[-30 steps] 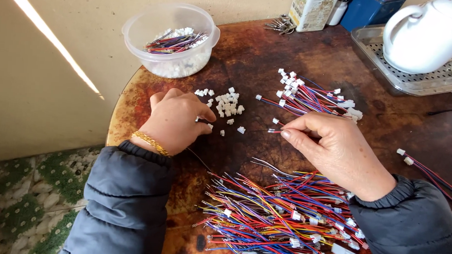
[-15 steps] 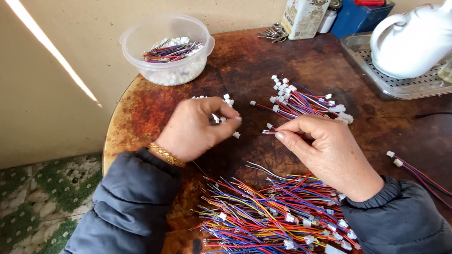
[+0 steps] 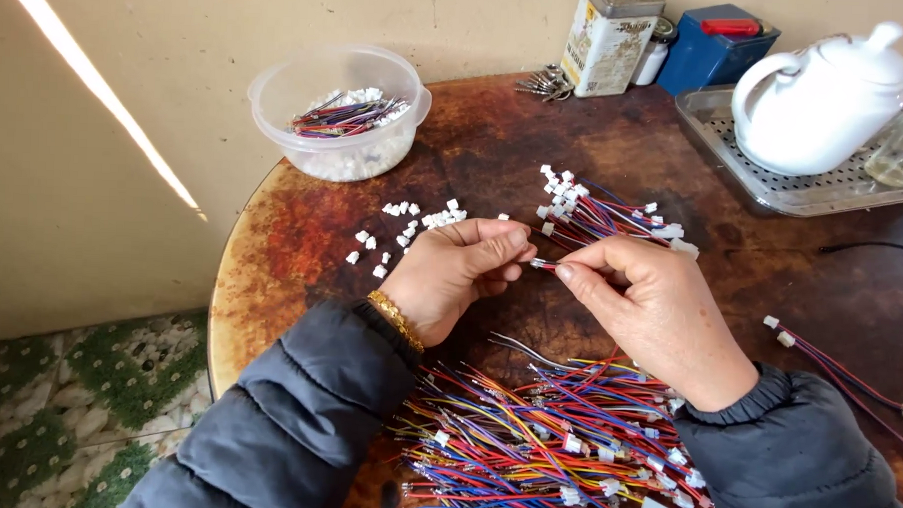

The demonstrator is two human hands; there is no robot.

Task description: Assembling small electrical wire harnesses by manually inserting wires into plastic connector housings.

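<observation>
Round brown table (image 3: 616, 140): landmark. Heap of coloured wire leads (image 3: 545, 448), at its near edge, below both hands. Clear plastic bowl (image 3: 338, 110), at its far left rim. Left hand (image 3: 456, 274), mid-table, fingers curled shut around a small unseen part. Right hand (image 3: 650, 311), mid-table, pinching a thin wire end (image 3: 543, 263). Loose white connectors (image 3: 405, 222), mid-table, just beyond the left hand.

glossy worn wooden table (image 3: 616, 140), clear plastic bowl (image 3: 277, 98).
</observation>
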